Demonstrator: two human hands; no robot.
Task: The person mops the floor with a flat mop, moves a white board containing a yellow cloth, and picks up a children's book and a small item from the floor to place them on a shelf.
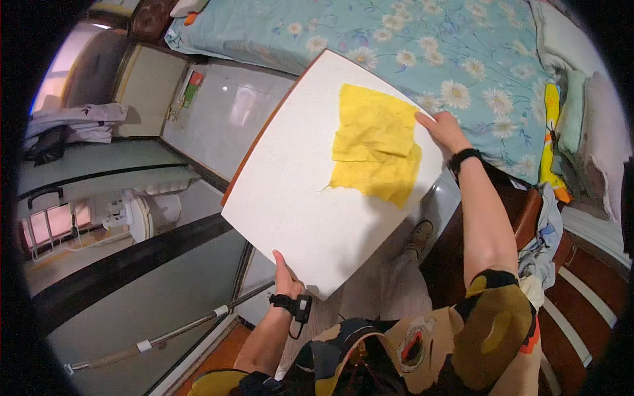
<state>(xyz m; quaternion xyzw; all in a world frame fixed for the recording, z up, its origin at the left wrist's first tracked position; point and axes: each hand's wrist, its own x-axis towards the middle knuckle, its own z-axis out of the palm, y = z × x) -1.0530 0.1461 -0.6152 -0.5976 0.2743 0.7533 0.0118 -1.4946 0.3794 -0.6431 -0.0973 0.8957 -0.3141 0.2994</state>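
A large white square board (284,198) with a reddish-brown edge is held up tilted in front of me. My left hand (287,282) grips its lower corner, thumb on top and the other fingers hidden beneath. At the right edge, my right hand (444,131) is closed on the board, its thumb over the upper face close to the yellow cloth. That yellow cloth (376,135) lies wrinkled and partly folded on the board's upper right half, with a ragged lower edge. The board's underside cannot be seen.
Beyond the board is a bed (456,59) with a blue daisy-print sheet. Pillows (601,132) and a long yellow toy (551,132) lie at its right. A glass partition (152,284) with a metal rod (158,343) stands left. Pale tiled floor (244,112) shows between.
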